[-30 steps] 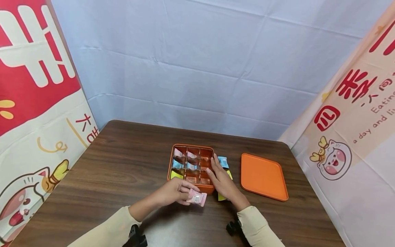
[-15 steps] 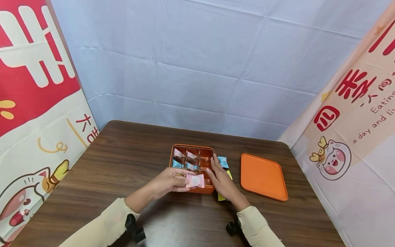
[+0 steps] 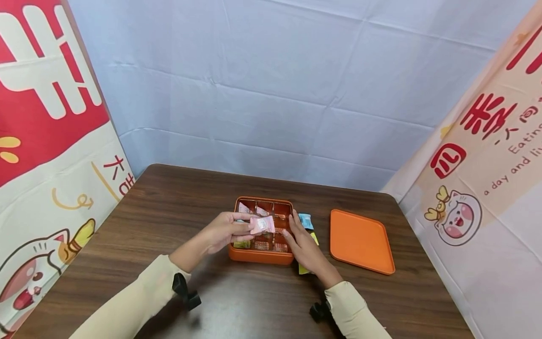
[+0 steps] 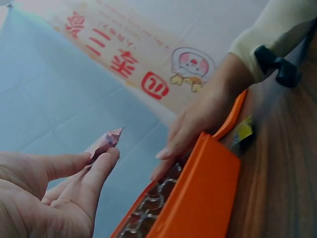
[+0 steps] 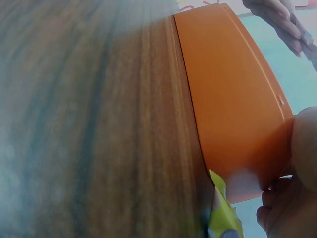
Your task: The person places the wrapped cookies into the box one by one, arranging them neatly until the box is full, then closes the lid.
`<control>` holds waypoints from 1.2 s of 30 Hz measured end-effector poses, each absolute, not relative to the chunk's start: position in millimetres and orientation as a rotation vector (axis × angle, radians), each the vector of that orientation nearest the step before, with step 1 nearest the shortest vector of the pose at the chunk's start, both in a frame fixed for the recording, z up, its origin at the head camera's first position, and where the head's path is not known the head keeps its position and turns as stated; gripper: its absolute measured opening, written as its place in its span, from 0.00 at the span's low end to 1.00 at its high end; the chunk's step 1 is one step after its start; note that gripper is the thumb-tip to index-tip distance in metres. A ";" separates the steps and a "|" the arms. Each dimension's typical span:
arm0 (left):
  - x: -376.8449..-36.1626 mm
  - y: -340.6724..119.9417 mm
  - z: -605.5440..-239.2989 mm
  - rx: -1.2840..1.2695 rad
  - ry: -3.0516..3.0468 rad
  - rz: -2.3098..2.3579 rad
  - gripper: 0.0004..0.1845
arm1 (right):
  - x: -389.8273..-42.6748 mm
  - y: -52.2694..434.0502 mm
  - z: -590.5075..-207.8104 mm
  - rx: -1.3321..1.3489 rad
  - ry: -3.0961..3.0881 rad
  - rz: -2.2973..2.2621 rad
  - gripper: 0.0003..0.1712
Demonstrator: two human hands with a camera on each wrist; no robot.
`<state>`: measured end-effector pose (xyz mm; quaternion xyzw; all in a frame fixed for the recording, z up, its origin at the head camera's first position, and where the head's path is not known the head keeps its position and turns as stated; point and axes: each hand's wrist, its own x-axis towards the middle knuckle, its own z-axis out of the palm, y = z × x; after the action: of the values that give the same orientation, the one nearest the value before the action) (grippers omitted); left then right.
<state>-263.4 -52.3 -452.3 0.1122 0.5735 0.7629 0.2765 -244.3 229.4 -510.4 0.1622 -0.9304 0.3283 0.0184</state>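
The left hand (image 3: 225, 231) pinches a pink packet (image 3: 263, 225) between thumb and fingertips; the right hand (image 3: 306, 252) lies with extended fingers along the right side of the orange box (image 3: 260, 257), its thumb at the rim, gripping no packet.

The pink packet is above the middle of the box, clear of the rim in the left wrist view. In the head view its long axis runs roughly left to right, in line with the left fingers, its free end pointing towards the right thumb. The back-right compartment, where no packet shows, lies beyond the pink packet and to its right. I judge this offset to matter most for placing, with the left hand the one in position and the right hand steadying.

Two other pink packets (image 3: 244, 208) sit in the back-left and back-middle compartments, a yellow-green packet (image 3: 242, 244) in the front-left; the middle row is partly hidden.

Right of the box, near the right hand, lie a blue packet (image 3: 306, 221) and yellow packets (image 3: 314, 238). Farther right, an orange lid-like tray (image 3: 362, 241) rests flat on the bench (image 3: 178, 207).
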 end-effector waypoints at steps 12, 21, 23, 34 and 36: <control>-296.9 -59.4 -442.6 0.218 1.613 2.054 0.24 | -246.7 229.9 -508.4 0.503 -2.873 1.008 0.42; -318.8 -57.5 -448.0 0.143 1.648 2.060 0.25 | -245.6 229.9 -509.3 0.496 -2.879 1.021 0.41; -322.6 -56.6 -448.7 0.126 1.648 2.062 0.25 | -245.2 230.1 -509.5 0.497 -2.886 1.022 0.41; -343.9 -46.0 -454.4 0.125 1.699 2.024 0.21 | -244.2 229.1 -509.6 0.495 -2.878 1.020 0.41; -347.8 -44.9 -455.8 0.127 1.719 2.009 0.20 | -243.9 228.4 -509.7 0.495 -2.881 1.023 0.41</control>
<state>-347.8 -44.9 -455.8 0.0463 0.6297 0.7359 0.2445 -243.9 228.4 -509.7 0.1599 -0.9300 0.3302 0.0225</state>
